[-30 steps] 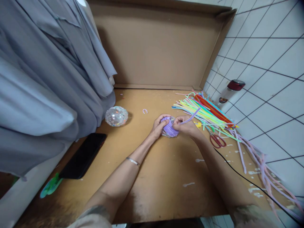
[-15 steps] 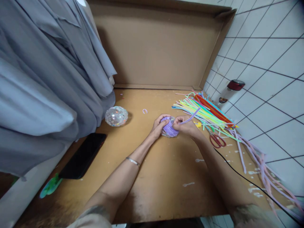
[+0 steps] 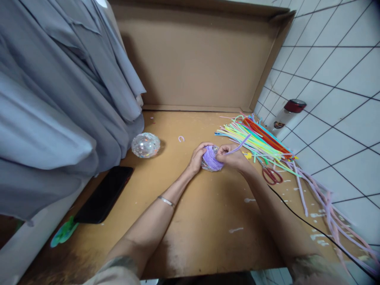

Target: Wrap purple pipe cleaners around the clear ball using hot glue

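Near the middle of the wooden table, a small round object (image 3: 212,161) is partly covered in rows of purple fuzzy strip, with a clear, bumpy surface showing below. My left hand (image 3: 197,157) is wrapped round its left side. At its upper right, my right hand (image 3: 230,155) pinches a purple pipe cleaner (image 3: 242,143), whose free end sticks out up and to the right. A clear speckled ball (image 3: 145,145) rests on the table to the left, and a small pink curved piece (image 3: 181,139) lies between it and my hands.
Coloured pipe cleaners (image 3: 255,136) lie at the right beside red-handled scissors (image 3: 272,175) and a red-lidded jar (image 3: 289,113). A black cable (image 3: 314,227) crosses the right side. At left are a black phone (image 3: 103,194) and grey cloth (image 3: 74,99); cardboard (image 3: 196,55) stands behind.
My left thumb has drawn back to the left edge of the round object, uncovering more purple rows. My right hand has hardly moved.
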Available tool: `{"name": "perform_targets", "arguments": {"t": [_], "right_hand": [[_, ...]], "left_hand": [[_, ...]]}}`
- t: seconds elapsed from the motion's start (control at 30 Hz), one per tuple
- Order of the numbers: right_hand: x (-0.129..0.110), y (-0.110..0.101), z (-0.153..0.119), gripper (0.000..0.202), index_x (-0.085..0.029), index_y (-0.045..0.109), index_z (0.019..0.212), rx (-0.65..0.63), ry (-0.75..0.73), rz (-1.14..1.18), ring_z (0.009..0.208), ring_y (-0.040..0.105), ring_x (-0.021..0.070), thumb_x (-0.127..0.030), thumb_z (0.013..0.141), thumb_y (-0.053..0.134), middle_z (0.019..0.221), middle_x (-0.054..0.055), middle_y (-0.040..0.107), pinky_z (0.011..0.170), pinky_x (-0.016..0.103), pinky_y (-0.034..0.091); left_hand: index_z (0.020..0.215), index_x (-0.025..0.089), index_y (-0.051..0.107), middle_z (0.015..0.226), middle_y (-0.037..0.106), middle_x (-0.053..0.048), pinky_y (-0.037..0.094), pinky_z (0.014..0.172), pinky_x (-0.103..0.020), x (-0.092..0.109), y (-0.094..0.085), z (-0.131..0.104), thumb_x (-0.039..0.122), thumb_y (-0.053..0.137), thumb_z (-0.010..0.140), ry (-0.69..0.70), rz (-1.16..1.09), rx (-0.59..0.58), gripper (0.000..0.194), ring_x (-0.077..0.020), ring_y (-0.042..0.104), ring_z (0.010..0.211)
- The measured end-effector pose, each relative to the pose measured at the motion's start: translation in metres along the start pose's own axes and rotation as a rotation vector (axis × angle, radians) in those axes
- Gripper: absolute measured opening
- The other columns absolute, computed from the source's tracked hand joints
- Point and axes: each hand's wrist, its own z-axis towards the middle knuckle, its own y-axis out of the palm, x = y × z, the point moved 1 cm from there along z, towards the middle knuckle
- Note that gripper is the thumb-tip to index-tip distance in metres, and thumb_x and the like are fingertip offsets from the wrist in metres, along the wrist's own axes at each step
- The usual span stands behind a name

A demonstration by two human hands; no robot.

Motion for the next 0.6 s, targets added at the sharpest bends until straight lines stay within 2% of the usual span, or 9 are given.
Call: {"name": "perform_targets", "arguments": {"t": [0.27, 0.6], "right_hand": [[-0.0008, 0.0004, -0.0011, 0.008, -0.018, 0.053, 0.051, -0.004, -0.005, 0.008, 0.051, 0.041, 0.0086, -0.026, 0.051, 0.056, 0.051, -0.003, 0.049, 0.051, 0.023, 0.032], [-0.0021, -0.0003, -0.0015, 0.011, -0.018, 0.054, 0.052, 0.005, 0.006, 0.003, 0.049, 0.039, 0.0077, -0.028, 0.051, 0.056, 0.049, -0.005, 0.047, 0.048, 0.022, 0.03]], "left_hand": [[0.094, 0.016, 0.066, 0.1, 0.07, -0.006, 0.044, 0.093, -0.034, -0.002, -0.0018, 0.0012, 0.026, 0.045, 0.069, 0.006, -0.008, -0.003, 0.034, -0.0223, 0.061, 0.098], [0.096, 0.015, 0.066, 0.101, 0.069, -0.006, 0.043, 0.094, -0.034, -0.0046, -0.002, 0.0006, 0.033, 0.046, 0.07, 0.028, -0.023, -0.023, 0.037, -0.0229, 0.059, 0.1]]}}
